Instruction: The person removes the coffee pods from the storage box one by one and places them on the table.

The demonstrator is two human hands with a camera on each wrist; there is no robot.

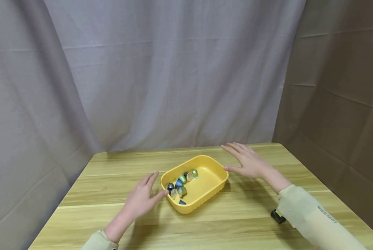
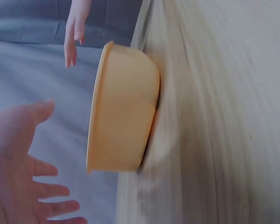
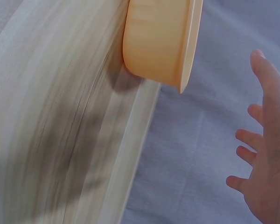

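Yellow tray (image 1: 215, 180) sits on the wooden worktop (image 1: 117, 215), about midway between its left and right edges and nearer the far edge, turned at a slant to those edges. Inside, a cluster of small capsules (image 1: 181, 184) in blue, green and silver, gathered in the tray's left part; the right part of its floor shows bare. Left hand (image 1: 141, 200) lies just beside the tray's left rim, fingers straight and spread, holding nothing; fingertips right at the rim, contact cannot be told. Right hand (image 1: 248, 161) is near the tray's right end, close to the far edge of the worktop, fingers spread wide and flat, also holding nothing, apart from the rim. Both wrist views show each palm open toward the tray's outer wall. A small black object (image 1: 277, 216) lies on the worktop toward the near right corner, beside the right sleeve (image 1: 311, 217).
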